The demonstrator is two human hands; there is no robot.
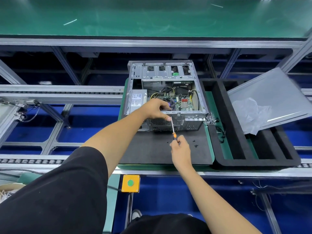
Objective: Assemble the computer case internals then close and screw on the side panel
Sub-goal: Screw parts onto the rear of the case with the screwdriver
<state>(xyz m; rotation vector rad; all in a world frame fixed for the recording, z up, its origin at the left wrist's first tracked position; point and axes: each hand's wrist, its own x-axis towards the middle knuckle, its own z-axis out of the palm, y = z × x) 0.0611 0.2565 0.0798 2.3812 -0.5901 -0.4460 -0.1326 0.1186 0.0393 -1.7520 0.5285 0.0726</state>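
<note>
Dark foam matting (152, 149) on the conveyor station carries the open computer case (166, 97), a rigid, probably heavy steel shell. Left hand (156, 109) pinches a screw at its rear edge; right hand (179, 147) grips the slim screwdriver (173, 126) handle. Side panel (270, 98), thin and likely flexible, leans right.

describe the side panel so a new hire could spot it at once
Start at the open computer case on the dark mat in the middle. To its right lies a black foam tray with long slots. The side panel is the flat grey metal sheet lying tilted across that tray's far right corner, with crumpled clear plastic on it; nothing else there is a plain flat sheet.
</note>
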